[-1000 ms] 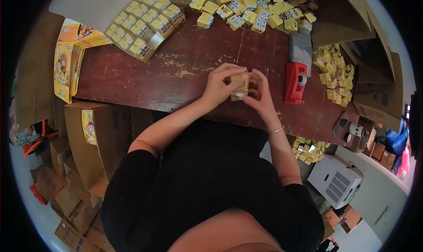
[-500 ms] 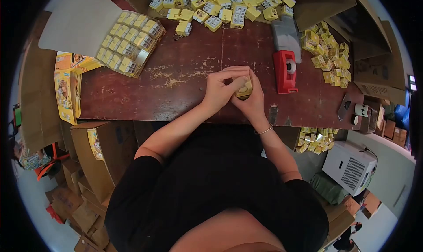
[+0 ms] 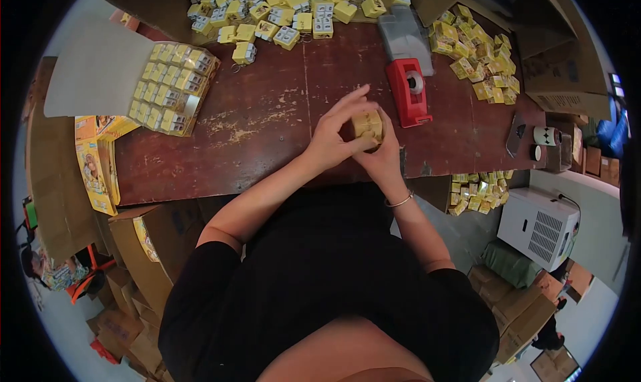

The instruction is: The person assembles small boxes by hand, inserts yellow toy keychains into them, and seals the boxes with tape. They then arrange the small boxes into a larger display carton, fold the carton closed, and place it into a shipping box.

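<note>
Above the table's front edge, a small yellow box (image 3: 366, 124) with a shiny surface sits between my two hands. My right hand (image 3: 385, 156) wraps its fingers round the box's right side and base. From the left, my left hand (image 3: 332, 136) presses its thumb against the box's lower part, while its index and other fingers arch over the top, partly raised. The bracelet (image 3: 400, 200) is on my right wrist. Nearest to the hands is a red tape dispenser (image 3: 408, 95), just to the right with a roll in it.
Yellow-and-white keyring cubes (image 3: 287, 15) are heaped at the back. An open display box (image 3: 167, 88) with rows of cubes stands left, beside flat printed cartons (image 3: 97, 168). Small wrapped boxes (image 3: 481, 58) lie right, near clear plastic sheets (image 3: 404, 35), a phone (image 3: 515, 135) and a cup (image 3: 546, 136).
The left fingers have lifted and spread apart, so more of the yellow box shows between the hands. The whole view has shifted and turned slightly, with the table contents moving leftward.
</note>
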`<state>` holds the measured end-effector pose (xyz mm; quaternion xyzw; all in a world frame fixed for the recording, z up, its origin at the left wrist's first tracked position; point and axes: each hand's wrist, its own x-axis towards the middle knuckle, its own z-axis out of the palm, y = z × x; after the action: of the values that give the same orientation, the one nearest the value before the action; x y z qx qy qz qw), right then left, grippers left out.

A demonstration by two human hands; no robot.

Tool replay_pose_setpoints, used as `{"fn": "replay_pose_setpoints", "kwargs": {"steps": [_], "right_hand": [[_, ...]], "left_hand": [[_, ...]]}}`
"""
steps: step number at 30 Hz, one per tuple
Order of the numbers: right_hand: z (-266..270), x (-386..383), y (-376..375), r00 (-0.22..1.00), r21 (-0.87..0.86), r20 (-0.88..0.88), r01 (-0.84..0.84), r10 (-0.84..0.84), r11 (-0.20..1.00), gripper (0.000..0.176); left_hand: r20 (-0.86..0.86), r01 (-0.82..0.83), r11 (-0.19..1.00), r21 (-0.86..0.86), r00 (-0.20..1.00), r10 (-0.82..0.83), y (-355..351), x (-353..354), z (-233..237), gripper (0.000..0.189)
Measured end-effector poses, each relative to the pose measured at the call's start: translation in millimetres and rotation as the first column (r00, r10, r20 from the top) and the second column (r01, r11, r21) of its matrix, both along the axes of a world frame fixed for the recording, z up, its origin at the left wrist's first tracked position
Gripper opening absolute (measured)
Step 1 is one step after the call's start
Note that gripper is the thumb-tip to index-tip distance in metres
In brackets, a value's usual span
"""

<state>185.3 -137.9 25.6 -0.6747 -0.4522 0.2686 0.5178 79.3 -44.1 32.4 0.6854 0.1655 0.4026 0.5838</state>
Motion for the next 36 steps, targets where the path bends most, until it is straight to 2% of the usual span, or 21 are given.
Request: {"fn": "replay_pose_setpoints", "kwargs": {"steps": [1,2,4,5,7,8,10,11,14,18,20,21,23,24,26,27,29,30,32,34,36], "right_hand": [[5,4,-4,0.999,-0.005,0.044,0.017,-0.016,1.000,0.085],[11,9,-8,0.996,-0.009,0.088,0.035,-0.034,0.999,0.084],[28,34,-22,0.999,-0.062,0.025,-0.041,0.043,0.997,0.075],[34,50,-33,0.990,-0.111,-0.048,-0.138,0.134,0.984,0.067],[14,93,-48,0.992,-0.010,-0.106,0.061,-0.061,0.998,0.043],[15,104,-46,0.972,0.000,-0.043,0.230,-0.229,0.973,0.025],[-16,137,-41,0.975,-0.075,0.051,0.221,-0.218,0.972,0.022],[-29,148,-37,0.971,-0.150,0.142,0.215,-0.194,0.965,0.020],[-39,158,-30,0.988,-0.136,0.030,0.156,-0.154,0.978,0.018],[-26,148,-30,0.980,-0.077,-0.028,0.195,-0.197,0.978,0.016],[-17,134,-37,0.865,-0.062,-0.407,0.295,-0.294,0.954,0.014],[-16,132,-44,0.864,-0.062,-0.410,0.295,-0.294,0.954,0.014],[-15,132,-56,0.704,-0.354,-0.556,0.280,-0.442,0.892,0.014],[-26,133,-55,0.702,-0.352,-0.558,0.284,-0.443,0.892,0.014],[-61,134,-56,0.900,-0.241,-0.223,0.320,-0.373,0.916,0.013],[-67,132,-61,0.897,-0.244,-0.225,0.326,-0.380,0.913,0.013],[-73,136,-66,0.914,-0.133,0.044,0.405,-0.403,0.905,0.013],[-58,132,-65,0.915,-0.129,0.046,0.404,-0.402,0.906,0.013],[-13,106,-74,0.783,-0.236,-0.489,0.305,-0.384,0.923,0.009],[-6,91,-74,0.734,-0.225,-0.607,0.211,-0.307,0.951,0.008],[-6,79,-69,0.669,-0.198,-0.709,0.118,-0.225,0.973,0.006]], "left_hand": [[0.040,0.004,0.937,-0.350,0.999,0.010,-7,6,3,0.063],[0.042,0.020,0.936,-0.352,0.999,-0.006,-8,8,0,0.063],[0.004,0.273,0.786,-0.554,0.945,-0.326,-6,11,-15,0.065],[0.007,0.284,0.783,-0.553,0.942,-0.336,-7,16,-21,0.065],[-0.088,0.278,0.853,-0.442,0.933,-0.350,-4,26,-30,0.053],[-0.087,0.282,0.852,-0.441,0.932,-0.353,-4,33,-32,0.053],[-0.147,0.337,0.935,-0.116,0.925,-0.351,-8,52,-35,0.048],[-0.161,0.360,0.931,-0.057,0.917,-0.364,-10,60,-38,0.050],[-0.327,0.449,0.884,-0.129,0.822,-0.465,-10,76,-43,0.053],[-0.261,0.439,0.893,-0.097,0.855,-0.449,-8,78,-51,0.056],[-0.253,0.440,0.885,-0.153,0.848,-0.465,-8,77,-49,0.055],[-0.256,0.440,0.885,-0.153,0.847,-0.465,-8,77,-51,0.055],[-0.244,0.425,0.902,-0.073,0.870,-0.430,-9,78,-55,0.068],[-0.245,0.429,0.901,-0.072,0.868,-0.432,-8,79,-57,0.068],[-0.193,0.406,0.914,-0.022,0.895,-0.402,-10,80,-60,0.058],[-0.194,0.413,0.910,-0.025,0.891,-0.410,-13,77,-58,0.058],[-0.186,0.341,0.938,-0.059,0.920,-0.346,-14,69,-53,0.053],[-0.184,0.340,0.939,-0.055,0.921,-0.344,-11,65,-48,0.053],[-0.368,0.118,0.992,0.052,0.925,-0.091,-14,49,-41,0.053],[-0.388,0.042,0.992,0.119,0.922,0.007,-12,45,-43,0.051],[-0.285,-0.056,0.934,0.353,0.944,0.164,-11,46,-42,0.052]]}}
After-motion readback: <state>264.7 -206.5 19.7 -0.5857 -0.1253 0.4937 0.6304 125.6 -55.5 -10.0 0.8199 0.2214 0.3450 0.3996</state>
